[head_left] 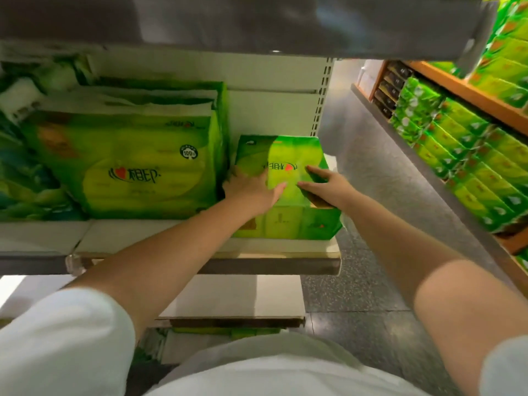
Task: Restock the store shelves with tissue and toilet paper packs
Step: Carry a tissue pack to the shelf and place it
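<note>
1. Both hands lie on top of 1 green tissue pack [288,178], which sits on the shelf [160,242] at its right end, beside the upright post [321,98].
2. The left hand [251,187] is laid flat on the pack's top near its left edge, fingers spread and fairly straight; it presses rather than grips, probably to slide the pack back and keep it level.
3. The right hand [325,182] rests on the top toward the right edge, fingers extended and slightly bent, thumb pointing inward. I cannot tell whether any finger hooks over the far side.
4. Just left of the left hand stands a bigger pack [128,164], upright and nearly touching the small one. That explains the placement: the small pack fills the gap left between the big pack and the post.
5. The pack's front face sits close to the shelf lip under the wrists, so a push backward seems the likely aim.
6. Well off to the right of the right hand, another rack [463,132] across the aisle holds rows of green packs.
</note>
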